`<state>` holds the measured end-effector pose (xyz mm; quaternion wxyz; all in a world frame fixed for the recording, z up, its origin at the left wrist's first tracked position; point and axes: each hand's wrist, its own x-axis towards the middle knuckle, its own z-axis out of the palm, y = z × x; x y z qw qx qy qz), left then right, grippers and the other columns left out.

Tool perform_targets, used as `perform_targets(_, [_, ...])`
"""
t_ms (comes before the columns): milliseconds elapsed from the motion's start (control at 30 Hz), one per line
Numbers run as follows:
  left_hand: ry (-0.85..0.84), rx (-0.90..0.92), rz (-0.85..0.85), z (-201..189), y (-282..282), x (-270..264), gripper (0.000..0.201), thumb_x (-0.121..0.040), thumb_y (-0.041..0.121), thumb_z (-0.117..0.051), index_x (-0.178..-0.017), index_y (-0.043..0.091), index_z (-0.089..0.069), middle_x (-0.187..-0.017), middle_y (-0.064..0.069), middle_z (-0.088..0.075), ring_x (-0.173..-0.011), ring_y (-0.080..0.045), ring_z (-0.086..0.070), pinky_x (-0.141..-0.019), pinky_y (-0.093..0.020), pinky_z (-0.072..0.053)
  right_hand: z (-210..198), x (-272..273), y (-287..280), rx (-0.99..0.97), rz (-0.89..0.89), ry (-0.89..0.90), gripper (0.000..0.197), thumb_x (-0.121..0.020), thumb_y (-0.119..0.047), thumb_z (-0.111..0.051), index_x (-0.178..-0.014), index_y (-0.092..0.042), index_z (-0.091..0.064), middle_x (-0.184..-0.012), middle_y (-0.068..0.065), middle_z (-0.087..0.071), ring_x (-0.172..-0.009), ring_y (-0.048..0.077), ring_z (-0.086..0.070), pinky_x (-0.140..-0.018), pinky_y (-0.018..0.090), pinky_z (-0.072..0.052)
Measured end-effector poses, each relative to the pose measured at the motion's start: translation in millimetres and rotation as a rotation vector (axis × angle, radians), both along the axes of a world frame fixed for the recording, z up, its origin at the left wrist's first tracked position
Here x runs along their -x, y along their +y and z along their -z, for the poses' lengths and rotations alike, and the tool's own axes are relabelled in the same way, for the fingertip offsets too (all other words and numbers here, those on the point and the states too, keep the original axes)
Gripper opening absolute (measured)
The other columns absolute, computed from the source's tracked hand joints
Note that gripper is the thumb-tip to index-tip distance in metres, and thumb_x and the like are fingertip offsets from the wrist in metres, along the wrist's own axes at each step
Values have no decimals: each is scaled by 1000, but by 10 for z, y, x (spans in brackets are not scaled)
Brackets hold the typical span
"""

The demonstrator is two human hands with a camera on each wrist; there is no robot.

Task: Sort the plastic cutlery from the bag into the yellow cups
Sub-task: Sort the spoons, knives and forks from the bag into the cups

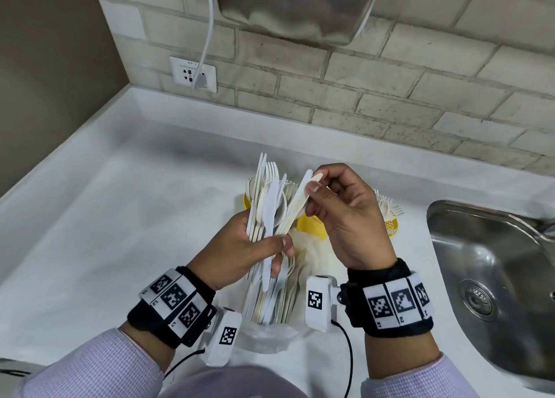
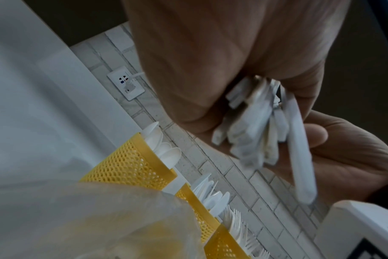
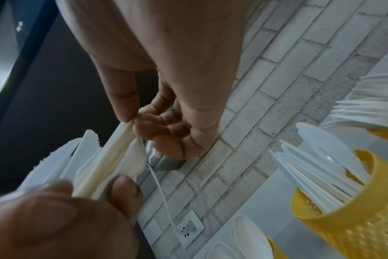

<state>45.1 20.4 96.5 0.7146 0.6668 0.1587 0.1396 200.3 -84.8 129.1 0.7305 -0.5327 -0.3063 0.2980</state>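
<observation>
My left hand (image 1: 240, 247) grips a fanned bundle of white plastic cutlery (image 1: 265, 208), with knives, forks and spoons mixed, above the clear bag (image 1: 270, 310) that holds more. My right hand (image 1: 345, 214) pinches the top end of a cream piece (image 1: 295, 205) between thumb and fingers. The lower end of that piece sits in the left hand's bundle. Three yellow mesh cups stand behind the hands. In the left wrist view they are the spoon cup (image 2: 131, 164), the knife cup (image 2: 199, 210) and the fork cup (image 2: 224, 245). The right wrist view shows the pinch (image 3: 109, 157) and the knife cup (image 3: 354, 219).
A steel sink (image 1: 495, 277) is set into the white counter (image 1: 120, 217) on the right. On the brick wall behind are a socket (image 1: 192, 74) with a white cable plugged in and a metal appliance (image 1: 300, 7).
</observation>
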Motion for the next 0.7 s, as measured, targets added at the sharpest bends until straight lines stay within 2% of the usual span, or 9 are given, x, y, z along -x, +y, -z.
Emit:
perform_targets(167, [-2, 7, 22, -10, 7, -4, 1, -92, 10, -63, -92, 10, -63, -81, -12, -72, -54, -30, -58, -61, -33, -53, -58, -34, -8, -33, -1, 130, 4, -91, -10, -61, -93, -10, -57, -77, 7, -54, -61, 20, -49, -61, 30, -44])
perform_targets(267, [-25, 20, 34, -1, 20, -10, 12, -95, 1, -61, -92, 12, -65, -80, -14, -72, -52, -30, -55, -58, -33, -53, -21, -49, -11, 69, -31, -32, 6, -92, -13, -63, -97, -10, -66, -82, 10, -54, -62, 23, -46, -60, 31, -41])
perform_targets(367, [-37, 37, 45, 11, 33, -7, 25, -97, -6, -59, -92, 16, -67, -78, -14, -71, -51, -30, -53, -55, -32, -53, 20, -32, -28, 127, -61, -162, 11, -95, -5, -66, -103, -9, -72, -83, 0, -63, -64, 21, -48, -63, 26, -43])
perform_targets(433, [-35, 36, 44, 12, 40, -4, 21, -95, -3, -62, -91, 17, -67, -77, -13, -71, -50, -29, -53, -55, -32, -53, 14, -27, -29, 68, -28, -98, 11, -93, -3, -66, -101, -7, -73, -83, -2, -67, -68, 17, -53, -65, 26, -45])
perform_targets(533, [-34, 26, 42, 12, 41, -10, 27, -98, -2, -61, -87, 21, -70, -77, -14, -70, -49, -28, -53, -53, -34, -52, -51, -58, -22, -30, 30, 77, 9, -91, -10, -67, -98, -10, -72, -86, 2, -66, -78, 24, -60, -71, 36, -52])
perform_targets(633, [-34, 51, 32, 15, 41, -14, 17, -99, 0, -61, -93, 13, -69, -75, -15, -68, -47, -23, -52, -49, -35, -52, -165, -101, -40, -163, 37, 295, 10, -102, -18, -52, -102, -17, -61, -96, 9, -68, -89, 35, -71, -81, 50, -59])
perform_targets(667, [-34, 59, 29, 15, 39, -14, 11, -99, 1, -61, -96, 10, -67, -74, -14, -67, -47, -23, -52, -49, -34, -52, -213, -108, -49, -211, 64, 345, 13, -106, -22, -46, -102, -19, -57, -96, 11, -69, -85, 37, -72, -80, 51, -60])
perform_targets(700, [-31, 63, 28, 14, 32, -13, 9, -99, 1, -61, -97, 8, -67, -74, -14, -67, -47, -22, -53, -48, -34, -51, -248, -121, -59, -246, 114, 367, 16, -109, -27, -41, -102, -21, -54, -92, 12, -69, -76, 35, -71, -73, 49, -61])
